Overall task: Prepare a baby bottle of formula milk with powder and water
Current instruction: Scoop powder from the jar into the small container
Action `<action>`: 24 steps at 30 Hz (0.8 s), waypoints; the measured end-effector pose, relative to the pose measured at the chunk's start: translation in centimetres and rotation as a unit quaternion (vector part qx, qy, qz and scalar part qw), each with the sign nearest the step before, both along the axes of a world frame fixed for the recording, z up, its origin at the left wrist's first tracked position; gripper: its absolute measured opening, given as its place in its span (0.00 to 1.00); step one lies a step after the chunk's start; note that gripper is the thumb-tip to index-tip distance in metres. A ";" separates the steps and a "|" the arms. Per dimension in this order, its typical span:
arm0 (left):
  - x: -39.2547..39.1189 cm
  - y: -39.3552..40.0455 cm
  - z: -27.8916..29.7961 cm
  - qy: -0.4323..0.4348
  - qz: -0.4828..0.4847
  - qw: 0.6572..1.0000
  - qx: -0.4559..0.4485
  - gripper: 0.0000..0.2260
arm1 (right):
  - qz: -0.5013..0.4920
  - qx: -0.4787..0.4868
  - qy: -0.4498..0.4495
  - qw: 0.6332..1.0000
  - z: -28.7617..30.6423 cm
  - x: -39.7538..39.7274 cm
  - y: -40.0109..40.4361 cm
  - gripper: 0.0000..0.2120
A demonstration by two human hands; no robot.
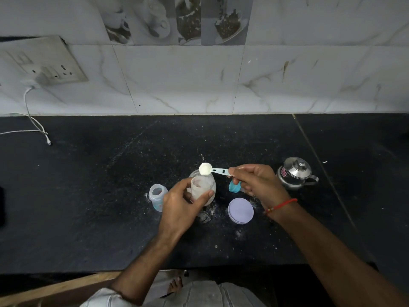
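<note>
A: Bottle (157,196) first: where is it?

B: It stands open on the counter (88,196), just left of the left hand (181,207). I see no powder or water in it, but the plastic is cloudy, so I cannot be sure.

A: And the hands?

B: The left hand grips the jar (203,187), thumb on one side and fingers curled round the other. I think this is to keep the jar steady during scooping. The right hand (254,182) pinches the handle of the scoop (212,169) and holds it level above the far rim of the jar, probably so the powder does not fall.

A: What is in the containers?

B: The scoop is heaped with pale powder. The jar looks whitish inside; how full it is, I cannot tell. Its lid (240,211) lies flat near the right wrist, out of the way. A blue cap (233,186) sits under the right hand. The steel pot (295,172) on the right is covered, so its content is hidden; maybe water.

A: The next move?

B: I judge the scoop must travel left over the jar to the bottle mouth, which is narrow, so spilling is possible.
</note>
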State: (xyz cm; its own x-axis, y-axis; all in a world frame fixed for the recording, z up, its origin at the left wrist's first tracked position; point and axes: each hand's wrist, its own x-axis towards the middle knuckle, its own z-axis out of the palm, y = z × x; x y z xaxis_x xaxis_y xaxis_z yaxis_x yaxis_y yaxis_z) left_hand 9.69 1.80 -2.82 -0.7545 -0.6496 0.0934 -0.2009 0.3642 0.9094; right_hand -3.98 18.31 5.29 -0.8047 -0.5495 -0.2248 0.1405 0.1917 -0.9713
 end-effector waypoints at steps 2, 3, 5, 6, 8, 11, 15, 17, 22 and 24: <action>-0.6 -0.1 1.0 0.012 0.002 1.000 -0.009 0.23 | 0.007 0.010 0.075 0.997 0.8 0.3 0.1 0.08; -0.8 -0.2 1.4 0.019 0.002 1.000 -0.010 0.23 | 0.010 0.016 0.108 0.994 1.0 0.4 0.2 0.07; -1.0 -0.3 2.0 0.026 -0.002 1.000 -0.015 0.23 | 0.016 0.037 0.178 0.983 1.3 0.7 0.3 0.05; -1.1 -0.3 2.2 0.029 -0.007 0.999 -0.018 0.22 | 0.020 0.054 0.225 0.973 1.2 0.8 0.4 0.05; -1.2 -0.2 2.6 0.034 -0.012 0.999 -0.028 0.21 | 0.039 0.090 0.348 0.932 1.1 0.9 0.5 0.05; -1.3 0.0 3.2 0.043 -0.017 0.998 -0.038 0.22 | 0.091 0.128 0.528 0.835 0.8 1.1 0.8 0.10; -1.4 0.1 3.5 0.059 -0.023 0.997 -0.039 0.26 | 0.087 0.097 0.616 0.777 0.5 1.1 1.0 0.09; -1.4 0.1 3.7 0.067 -0.025 0.997 -0.041 0.28 | 0.081 0.089 0.641 0.758 0.5 1.1 1.2 0.09; -1.4 0.1 3.8 0.078 -0.030 0.995 -0.051 0.27 | 0.104 0.096 0.659 0.739 1.1 1.2 1.7 0.10; -1.4 0.1 3.8 0.082 -0.030 0.995 -0.051 0.27 | 0.097 0.093 0.662 0.737 1.3 1.3 1.8 0.10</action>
State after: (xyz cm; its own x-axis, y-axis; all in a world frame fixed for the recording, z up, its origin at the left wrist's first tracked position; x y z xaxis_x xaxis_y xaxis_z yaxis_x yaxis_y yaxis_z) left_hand 8.28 1.92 1.02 -0.7607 -0.5849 0.2815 -0.0277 0.4625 0.8862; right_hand -2.71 20.09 6.62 -0.2956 -0.7420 0.6016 -0.9553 0.2298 -0.1860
